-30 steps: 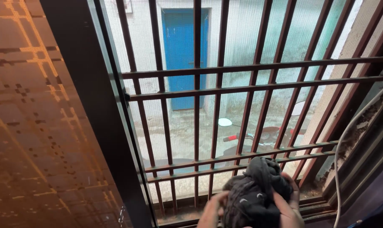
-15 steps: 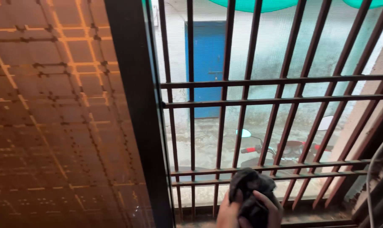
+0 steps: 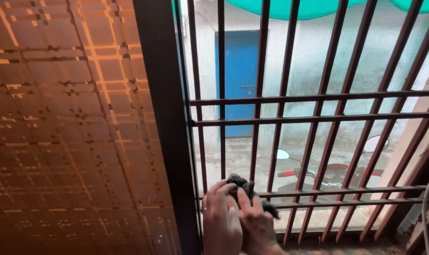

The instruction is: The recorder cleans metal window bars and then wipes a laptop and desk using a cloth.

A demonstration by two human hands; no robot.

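Low against the rust-brown barred metal window grille [image 3: 318, 115], the bunched dark grey cloth [image 3: 245, 186] lay just above both hands, touching the grille's lower crossbars. The left hand [image 3: 220, 217] and right hand [image 3: 257, 222] sat side by side, fingers curled over the cloth, equally near the grille.

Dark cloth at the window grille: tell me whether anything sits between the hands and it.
Nothing visible does. Both the left hand and the right hand lie directly on the dark cloth, pressing it against the lower crossbars of the brown metal grille, with the mesh screen behind.
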